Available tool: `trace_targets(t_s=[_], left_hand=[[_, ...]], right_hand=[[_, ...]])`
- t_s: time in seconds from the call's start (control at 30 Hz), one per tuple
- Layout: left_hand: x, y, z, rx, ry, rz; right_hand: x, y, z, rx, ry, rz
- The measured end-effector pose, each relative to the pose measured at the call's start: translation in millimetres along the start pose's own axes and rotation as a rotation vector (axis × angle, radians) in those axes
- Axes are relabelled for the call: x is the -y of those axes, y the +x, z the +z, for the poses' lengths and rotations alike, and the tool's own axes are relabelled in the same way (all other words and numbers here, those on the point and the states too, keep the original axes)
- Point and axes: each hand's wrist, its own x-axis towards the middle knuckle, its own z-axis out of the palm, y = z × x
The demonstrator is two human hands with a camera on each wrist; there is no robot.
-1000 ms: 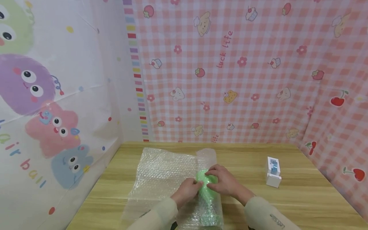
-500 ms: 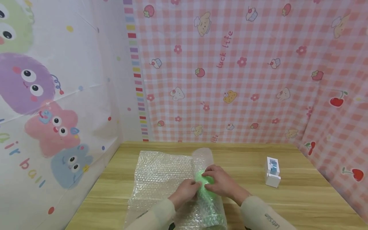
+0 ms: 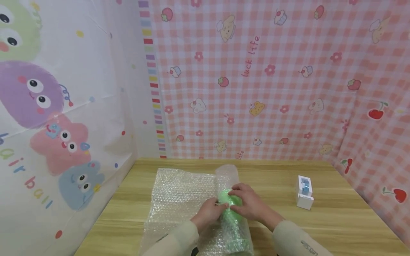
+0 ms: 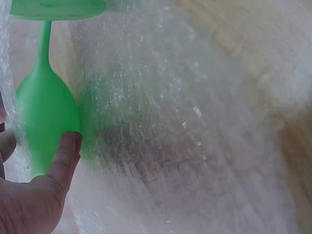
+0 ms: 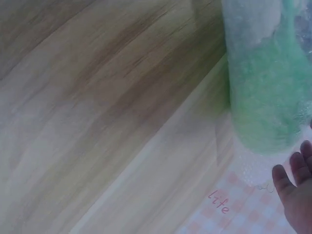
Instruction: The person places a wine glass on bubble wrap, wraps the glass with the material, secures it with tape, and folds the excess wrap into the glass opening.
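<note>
Basically, pink gingham cloth [image 3: 288, 53] behind, white printed cloth [image 3: 105, 71] at left, then wood-grain worktop [image 3: 339, 220]. Bubble wrap [image 3: 182, 199] spread on it, flat on the left, rolled over on the right. Green goblet [image 4: 46, 107] inside that roll, lying on its side, near the front edge; contents, if any, can't be made out. Long axis runs front to back, slight slant: bowl end points away from the person, toward the gingham, foot toward the person and a bit right. Right hand [image 3: 251, 204] on the bowl, fingers curved over it, thumb apart. Left hand [image 3: 208, 213] just left of it, thumb straight on the bowl; other fingers mostly hidden, can't tell if pinching. White tape dispenser [image 3: 305, 202] well off to the right, blue roll [image 3: 305, 185] seated in it.
</note>
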Motion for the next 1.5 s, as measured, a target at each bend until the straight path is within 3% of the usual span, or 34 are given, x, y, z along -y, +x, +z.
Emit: trace_targets(t_s=[0.1,0.17,0.27,0.4,0.47,0.57,0.67,0.87,1.17,1.33,1.5], left_hand=[[0.9,0.3,1.6,0.007,-0.006,-0.022],[2.0,-0.3,3.5,-0.024,0.012,-0.001],[3.5,-0.5,8.3,-0.137,0.106,0.111],[0.7,0.6,13.8,-0.270,0.316,0.292],[-2.3,0.9,15.6,-0.263,0.385,0.331],[-6.3,1.3,17.1,-0.217,0.416,0.320],[-8.2,1.4,17.2,-0.200,0.389,0.304],[-6.2,-0.6,16.9,-0.260,0.352,0.393],[-6.2,-0.2,15.0,-0.243,0.226,0.345],[-3.9,1.0,13.1,-0.225,0.174,0.320],[0.8,0.8,10.4,-0.220,0.122,0.332]], right_hand=[[-1.5,-1.6,0.4,0.001,-0.006,0.038],[-2.4,-2.4,0.8,0.006,0.002,0.052],[-3.6,-3.4,1.8,0.007,0.014,0.059],[-4.1,-4.0,3.3,-0.001,0.019,0.049],[-3.9,-4.2,3.9,-0.006,0.010,0.043],[-2.9,-3.9,4.2,-0.011,0.005,0.036],[-2.6,-4.5,3.2,-0.010,0.018,0.022],[-7.7,-9.6,-0.2,-0.032,0.078,0.043],[-13.9,-10.6,-3.5,0.015,0.192,0.119],[-11.9,-10.3,-2.3,0.002,0.177,0.128],[-7.9,-8.2,-1.9,-0.010,0.089,0.089]])
